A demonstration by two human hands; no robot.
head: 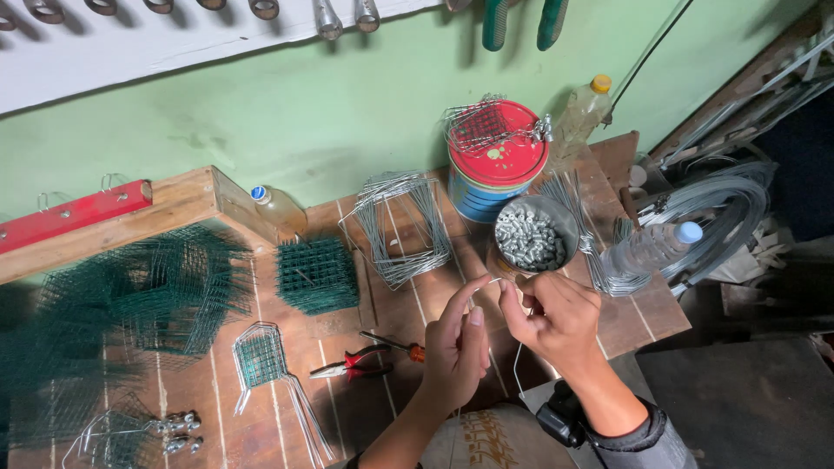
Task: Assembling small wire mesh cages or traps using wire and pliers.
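Observation:
My left hand (458, 343) and my right hand (556, 317) meet over the wooden workbench (287, 347), both pinching a thin bent steel wire (491, 282) that arcs between the fingertips and hangs down to a loop below my right hand. Just beyond the hands stands a round metal tin (532, 236) filled with small silver metal pieces. A stack of bent square wire frames (401, 224) lies to the left of the tin.
A red-lidded can (497, 156) carries a wire mesh piece. Green mesh squares (317, 274) and loose green mesh (148, 287) lie left. Red-handled pliers (352, 365), a screwdriver (395, 346), a small wire cage (261, 356), plastic bottles (651, 247) and a wire coil (730, 208) surround them.

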